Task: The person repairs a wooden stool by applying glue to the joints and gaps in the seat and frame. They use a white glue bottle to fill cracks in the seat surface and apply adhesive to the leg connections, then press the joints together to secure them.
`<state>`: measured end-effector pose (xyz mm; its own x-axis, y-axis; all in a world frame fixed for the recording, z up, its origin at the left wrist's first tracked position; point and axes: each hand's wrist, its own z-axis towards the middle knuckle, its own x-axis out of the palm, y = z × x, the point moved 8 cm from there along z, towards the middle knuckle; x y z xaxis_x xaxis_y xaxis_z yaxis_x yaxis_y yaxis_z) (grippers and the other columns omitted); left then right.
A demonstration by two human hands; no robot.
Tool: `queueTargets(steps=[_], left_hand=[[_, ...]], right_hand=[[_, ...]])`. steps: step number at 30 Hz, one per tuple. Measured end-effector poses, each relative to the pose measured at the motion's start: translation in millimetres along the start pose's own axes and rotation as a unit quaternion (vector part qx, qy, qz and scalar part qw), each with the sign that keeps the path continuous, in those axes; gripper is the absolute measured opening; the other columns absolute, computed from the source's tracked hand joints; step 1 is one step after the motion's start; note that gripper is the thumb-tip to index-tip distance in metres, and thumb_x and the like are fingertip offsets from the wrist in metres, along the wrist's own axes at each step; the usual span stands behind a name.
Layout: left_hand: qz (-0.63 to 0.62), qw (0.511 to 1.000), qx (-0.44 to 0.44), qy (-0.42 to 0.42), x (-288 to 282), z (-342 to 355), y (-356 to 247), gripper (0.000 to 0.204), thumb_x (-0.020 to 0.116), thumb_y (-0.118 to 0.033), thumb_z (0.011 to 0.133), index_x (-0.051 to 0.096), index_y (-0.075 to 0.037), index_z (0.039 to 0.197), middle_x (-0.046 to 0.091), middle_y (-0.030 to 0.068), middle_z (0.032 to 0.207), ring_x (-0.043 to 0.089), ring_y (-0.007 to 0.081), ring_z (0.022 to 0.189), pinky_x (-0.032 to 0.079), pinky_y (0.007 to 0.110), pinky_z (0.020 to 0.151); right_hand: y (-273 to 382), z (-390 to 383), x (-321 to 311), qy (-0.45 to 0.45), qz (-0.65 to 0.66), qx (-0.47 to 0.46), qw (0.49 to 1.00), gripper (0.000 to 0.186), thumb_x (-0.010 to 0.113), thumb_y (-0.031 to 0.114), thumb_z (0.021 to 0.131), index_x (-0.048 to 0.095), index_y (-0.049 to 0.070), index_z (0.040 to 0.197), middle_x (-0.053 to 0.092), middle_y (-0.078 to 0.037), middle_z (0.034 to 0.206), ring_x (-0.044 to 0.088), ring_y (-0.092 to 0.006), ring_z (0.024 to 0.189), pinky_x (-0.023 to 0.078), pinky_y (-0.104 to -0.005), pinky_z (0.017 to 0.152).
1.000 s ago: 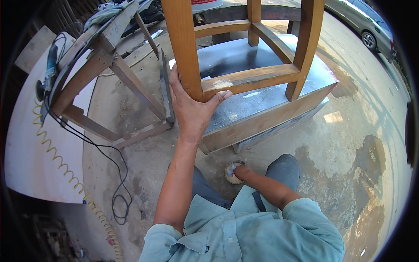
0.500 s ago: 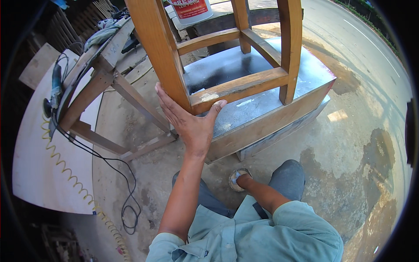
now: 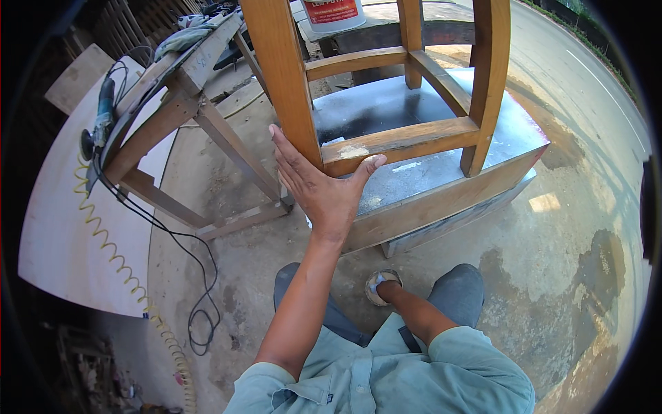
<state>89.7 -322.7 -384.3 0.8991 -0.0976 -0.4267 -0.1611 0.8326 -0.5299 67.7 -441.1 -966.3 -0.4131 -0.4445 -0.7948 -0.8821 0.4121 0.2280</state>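
My left hand (image 3: pixel 324 193) grips the lower corner of a brown wooden chair (image 3: pixel 407 143), its fingers along the outer side of the leg and the thumb across the bottom rail. A pale, rough patch shows on that rail near my thumb. The chair's upper part is cut off by the frame. It stands on a wooden box (image 3: pixel 441 200) whose grey top has a dark smear. Down between my knees, my right hand (image 3: pixel 389 290) reaches into a small round bowl (image 3: pixel 373 288) with whitish matter around it; its fingers are mostly hidden.
Behind the chair stands a white and red tub (image 3: pixel 334 15). To the left, a wooden stand (image 3: pixel 227 148) carries a cloth, and an angle grinder (image 3: pixel 103 114) hangs beside it. A black cable (image 3: pixel 200 265) and a coiled yellow hose (image 3: pixel 103 238) trail down. A road runs at the right.
My view has turned a little left, so the chair, box and stand appear farther right. My left hand keeps its place on the chair, and my right hand stays at the bowl.
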Motion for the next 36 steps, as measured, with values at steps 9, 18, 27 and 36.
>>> queueTargets(steps=[9,18,27,36], left_hand=[[0.016,0.999,-0.019,-0.037,-11.8,-2.9,10.0,0.148,0.084,-0.07,0.058,-0.004,-0.007,0.158,0.019,0.0244,0.158,0.021,0.0407,0.148,0.011,0.062,0.12],[-0.002,0.998,0.038,-0.049,-11.9,6.8,-8.8,0.147,0.086,-0.065,0.059,-0.007,-0.011,0.159,0.006,0.0223,0.163,0.013,0.0397,0.152,0.015,0.063,0.118],[0.003,0.998,0.039,-0.054,-16.3,5.9,-2.5,0.149,0.091,-0.058,0.056,-0.005,-0.007,0.159,0.011,0.0251,0.162,0.019,0.0418,0.15,0.023,0.053,0.12],[-0.009,0.998,0.035,-0.06,-16.7,5.1,-2.3,0.146,0.09,-0.058,0.057,-0.002,-0.008,0.159,0.016,0.0252,0.16,0.023,0.0428,0.148,0.026,0.053,0.118]], right_hand=[[0.0,-186.5,-234.6,-0.135,0.201,-0.083,0.967,0.015,0.069,0.009,0.082,0.076,0.004,0.094,0.073,-0.019,0.093,0.07,-0.0346,0.09,0.055,-0.0422,0.078],[16.6,-370.7,-545.7,-0.462,0.252,-0.142,0.838,0.014,0.074,0.006,0.087,0.073,-0.004,0.097,0.071,-0.011,0.081,0.065,-0.0159,0.074,0.052,-0.0317,0.071],[33.7,-309.3,-573.9,-0.398,0.19,-0.181,0.879,0.013,0.072,0.008,0.089,0.074,-0.002,0.097,0.07,-0.008,0.086,0.066,-0.0165,0.081,0.052,-0.032,0.076],[38.3,-308.6,-575.4,-0.39,0.167,-0.197,0.884,0.012,0.073,0.008,0.087,0.073,-0.001,0.095,0.068,-0.012,0.085,0.064,-0.0219,0.079,0.05,-0.0354,0.075]])
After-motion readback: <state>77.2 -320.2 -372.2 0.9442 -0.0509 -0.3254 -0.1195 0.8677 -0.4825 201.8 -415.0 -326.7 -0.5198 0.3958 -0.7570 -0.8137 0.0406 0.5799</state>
